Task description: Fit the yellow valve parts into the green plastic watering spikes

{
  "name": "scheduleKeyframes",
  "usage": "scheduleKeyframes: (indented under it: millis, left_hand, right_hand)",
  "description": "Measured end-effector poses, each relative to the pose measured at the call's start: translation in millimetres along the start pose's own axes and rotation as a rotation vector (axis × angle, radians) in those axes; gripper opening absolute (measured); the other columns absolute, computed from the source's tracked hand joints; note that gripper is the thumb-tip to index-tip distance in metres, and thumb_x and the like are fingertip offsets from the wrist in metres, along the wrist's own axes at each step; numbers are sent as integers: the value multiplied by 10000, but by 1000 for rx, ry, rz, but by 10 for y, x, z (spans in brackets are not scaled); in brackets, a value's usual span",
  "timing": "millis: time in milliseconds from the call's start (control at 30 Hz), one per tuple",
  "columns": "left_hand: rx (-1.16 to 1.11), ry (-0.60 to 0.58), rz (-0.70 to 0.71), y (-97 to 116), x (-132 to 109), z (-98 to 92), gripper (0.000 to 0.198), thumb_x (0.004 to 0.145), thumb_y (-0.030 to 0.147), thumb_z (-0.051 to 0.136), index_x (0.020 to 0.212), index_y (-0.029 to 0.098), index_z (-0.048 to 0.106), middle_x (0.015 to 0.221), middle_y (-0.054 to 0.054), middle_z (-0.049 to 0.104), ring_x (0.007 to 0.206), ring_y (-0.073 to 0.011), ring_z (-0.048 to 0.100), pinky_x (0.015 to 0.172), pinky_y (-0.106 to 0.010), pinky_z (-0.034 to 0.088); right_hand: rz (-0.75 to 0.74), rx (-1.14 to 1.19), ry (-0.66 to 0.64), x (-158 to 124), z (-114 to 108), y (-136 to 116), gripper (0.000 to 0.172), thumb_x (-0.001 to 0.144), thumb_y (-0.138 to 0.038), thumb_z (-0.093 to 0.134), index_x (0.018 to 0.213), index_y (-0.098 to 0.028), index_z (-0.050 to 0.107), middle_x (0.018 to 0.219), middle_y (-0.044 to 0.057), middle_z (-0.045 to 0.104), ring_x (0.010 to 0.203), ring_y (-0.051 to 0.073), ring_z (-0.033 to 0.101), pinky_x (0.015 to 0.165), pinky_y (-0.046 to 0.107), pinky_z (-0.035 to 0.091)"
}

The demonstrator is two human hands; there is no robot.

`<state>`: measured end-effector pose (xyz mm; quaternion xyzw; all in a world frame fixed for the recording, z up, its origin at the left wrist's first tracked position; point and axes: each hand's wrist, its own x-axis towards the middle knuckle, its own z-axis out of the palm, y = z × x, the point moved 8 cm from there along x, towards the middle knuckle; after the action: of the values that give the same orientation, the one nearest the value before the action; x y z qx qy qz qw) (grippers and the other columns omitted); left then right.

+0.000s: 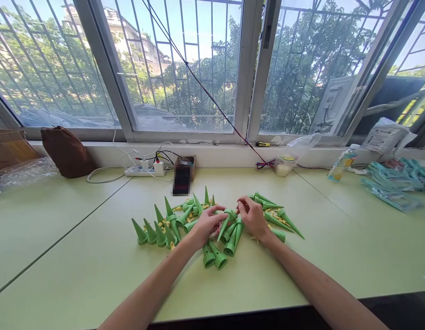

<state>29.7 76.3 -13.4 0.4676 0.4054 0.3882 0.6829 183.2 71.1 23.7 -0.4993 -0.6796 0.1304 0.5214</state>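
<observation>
Watching from here, I see the left hand (206,223) grasping a green cone (223,227) just above the pile in the middle of the table (95,270), its tip slanting down toward the person. Beside its wide end, the right hand (254,219) has thumb and fingers drawn together; I cannot tell whether anything is pinched there. Below both hands lie more cones (229,247), and two in front turn their open ends to the near edge. On the left, a row of cones (140,235) stands points up. Small yellow bits (276,211) lie among the cones on the right. Farther back are a power strip (145,171), a brown bag (67,153) and a bottle (343,163).
</observation>
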Motion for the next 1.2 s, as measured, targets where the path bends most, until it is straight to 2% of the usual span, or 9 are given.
scheduleKeyframes:
  millis: [133, 267, 400, 567, 600, 700, 800, 1000, 1200]
  left_hand:
    - [4, 5, 37, 15, 15, -23, 443, 647, 307, 809, 996, 163, 578, 556, 29, 605, 392, -67, 459, 359, -164, 284]
    - [18, 5, 76, 66, 1, -20, 401, 669, 322, 793, 967, 163, 575, 585, 12, 633, 367, -42, 409, 362, -157, 295]
    - [8, 7, 89, 104, -17, -12, 409, 659, 337, 802, 962, 164, 588, 591, 13, 633, 369, -45, 419, 359, -163, 297]
    - [-2, 4, 92, 101, -9, -17, 410, 656, 331, 802, 974, 168, 600, 562, 28, 609, 373, -58, 429, 357, -175, 303]
    - [2, 0, 94, 98, -7, -16, 410, 657, 333, 802, 973, 168, 599, 565, 27, 610, 375, -57, 427, 360, -174, 304]
    - [18, -5, 94, 89, 1, -16, 408, 663, 335, 799, 973, 166, 595, 578, 21, 619, 386, -54, 426, 368, -169, 299]
    - [40, -4, 98, 85, 7, -24, 407, 674, 331, 791, 990, 168, 593, 567, 25, 610, 397, -61, 443, 372, -167, 287]
    - [41, -8, 105, 77, 15, -29, 429, 673, 341, 794, 1012, 169, 595, 590, 20, 621, 428, -85, 515, 385, -179, 287]
    - [64, 0, 109, 96, 0, -24, 472, 649, 371, 805, 1018, 148, 614, 613, -3, 646, 435, -101, 552, 383, -185, 279]
  right_hand:
    - [24, 83, -10, -1, 10, 7, 165, 953, -286, 442, 913, -194, 573, 718, 21, 651, 597, 173, 666, 607, 279, 515]
    - [12, 48, 38, 28, -81, -5, 179, 950, -304, 450, 910, -190, 583, 720, 26, 650, 606, 174, 649, 615, 280, 512]
    - [-36, -61, 104, 101, -275, -6, 210, 954, -308, 435, 907, -185, 598, 729, 32, 649, 616, 167, 620, 623, 268, 488]
    - [-85, -230, 145, 233, -602, 85, 226, 945, -313, 445, 909, -180, 625, 639, 10, 624, 539, 149, 556, 609, 259, 432]
    - [-88, -265, 115, 256, -637, 115, 229, 939, -310, 453, 876, -181, 631, 606, 3, 604, 530, 148, 540, 605, 259, 420]
    - [-100, -340, -115, 292, -594, 211, 212, 899, -286, 492, 786, -189, 643, 586, -6, 587, 532, 143, 511, 577, 248, 390]
    - [-72, -393, -256, 281, -571, 293, 181, 862, -242, 512, 762, -190, 653, 598, -7, 602, 546, 141, 514, 572, 243, 378]
    - [-63, -418, -426, 232, -541, 319, 156, 796, -187, 551, 725, -189, 691, 715, 22, 680, 643, 154, 570, 614, 247, 390]
    - [78, -429, -598, 156, -434, 473, 158, 749, -188, 618, 842, -165, 744, 738, 33, 690, 621, 142, 582, 593, 226, 409]
